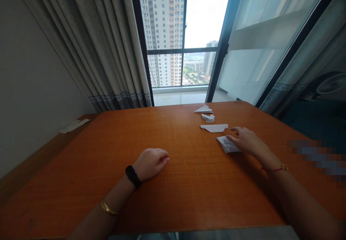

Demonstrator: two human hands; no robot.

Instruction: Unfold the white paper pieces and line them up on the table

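Note:
My right hand (246, 139) is at the right of the wooden table (151, 135), its fingers apart. The thumb is over a folded square of white paper (226, 145), and I cannot tell whether it touches it. Part of that paper is hidden under the hand. Just beyond lies a flat folded paper strip with slanted ends (214, 128). Farther back are a small many-layered folded paper (208, 118) and a pointed paper plane (203, 109). My left hand (151, 163) rests on the tabletop nearer the middle, fingers curled in, with nothing visible in them.
White paper sheets (74, 126) lie on a lower ledge at the left. A grey curtain (113, 52) hangs behind the table's far left, beside a glass door and window. At the right stand a dark fan (328, 84) and a blurred-out patch.

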